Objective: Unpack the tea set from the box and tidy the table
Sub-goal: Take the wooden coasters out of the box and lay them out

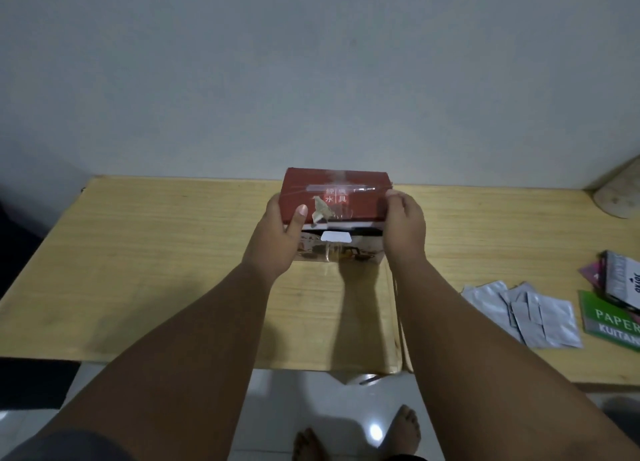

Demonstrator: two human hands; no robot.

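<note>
Left hand (277, 234) grasps the left side of the red box (336, 197), thumb lying on its top face. Box stands mid-tabletop (138, 253), near the far edge, top flap taped; tape partly torn at the front. Right hand (403, 225) grasps the right side, fingers wrapped over the edge. Further right: silver sachets (530, 311), green paper pad (613, 318), not touching the box. Risk: if the tape gives suddenly, the box may jerk or tip and the breakable tea set inside could knock together.
</note>
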